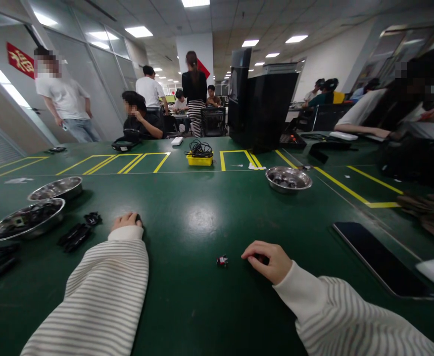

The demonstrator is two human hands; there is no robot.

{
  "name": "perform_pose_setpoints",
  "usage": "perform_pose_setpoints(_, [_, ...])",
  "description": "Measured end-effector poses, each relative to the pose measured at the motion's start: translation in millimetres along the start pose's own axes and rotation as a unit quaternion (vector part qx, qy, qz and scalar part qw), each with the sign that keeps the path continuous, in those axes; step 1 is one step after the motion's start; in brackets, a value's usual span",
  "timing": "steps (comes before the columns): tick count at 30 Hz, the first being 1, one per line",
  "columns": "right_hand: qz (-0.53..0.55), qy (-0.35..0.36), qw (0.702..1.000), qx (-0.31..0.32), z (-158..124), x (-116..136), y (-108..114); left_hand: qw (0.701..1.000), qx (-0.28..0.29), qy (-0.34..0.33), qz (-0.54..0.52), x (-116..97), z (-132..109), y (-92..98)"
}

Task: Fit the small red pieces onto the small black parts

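Observation:
My left hand [125, 220] rests on the green table [187, 212] with its fingers curled. A small black part [138, 218] shows at its fingertips; most of it is covered. Just left of that hand lie black plastic pieces [75, 237] and a smaller black piece [92, 218]. My right hand [270, 259] is low over the table, fingers bent and thumb close to the forefinger, with nothing visible between the tips. A little to its left, apart from it, lies a tiny red, black and silver component [222, 261].
Two metal bowls [61, 203] stand at left, the nearer full of dark parts. Another metal bowl [288, 185] with parts stands at back right. A phone [382, 257] lies at right. Cables fill a yellow tray [200, 160]. A black computer case [270, 106] stands farther back.

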State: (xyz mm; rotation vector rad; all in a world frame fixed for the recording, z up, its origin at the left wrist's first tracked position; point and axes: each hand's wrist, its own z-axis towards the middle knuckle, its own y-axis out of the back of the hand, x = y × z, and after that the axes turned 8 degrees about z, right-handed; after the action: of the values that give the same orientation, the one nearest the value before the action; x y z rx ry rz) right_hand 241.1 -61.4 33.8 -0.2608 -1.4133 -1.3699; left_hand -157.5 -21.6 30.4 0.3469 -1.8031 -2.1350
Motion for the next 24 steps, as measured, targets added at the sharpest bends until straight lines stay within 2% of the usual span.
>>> perform_pose_setpoints(3, [-0.001, -0.001, 1.0, 0.001, -0.2, -0.3, 0.0, 1.0, -0.009, 0.016, 0.011, -8.8, -0.1, -1.6])
perform_pose_setpoints(9, [0.003, -0.011, 1.0, 0.0, -0.1, 2.3, -0.5, 0.998, -0.004, -0.042, -0.047, -19.0, -1.7, -3.3])
perform_pose_setpoints(13, [0.002, -0.012, 1.0, -0.006, 0.7, 4.0, -1.1, 0.987, -0.025, -0.11, -0.117, -51.5, -19.5, -8.4])
perform_pose_setpoints(15, [-0.003, -0.011, 1.0, -0.005, 1.2, 4.4, -1.4, 0.966, -0.059, -0.175, -0.183, -75.2, -33.5, -8.6])
perform_pose_setpoints(18, [-0.005, -0.011, 1.0, -0.001, 1.7, 4.6, -1.7, 0.904, -0.129, -0.284, -0.292, -111.0, -57.7, -3.2])
perform_pose_setpoints(21, [-0.003, -0.008, 1.0, -0.005, 1.7, 4.5, -2.1, 0.849, -0.185, -0.35, -0.349, -139.3, -82.6, 7.8])
perform_pose_setpoints(24, [0.004, 0.004, 1.0, -0.015, 1.4, 4.1, -2.9, 0.802, -0.224, -0.405, -0.378, -159.0, -108.7, 21.1])
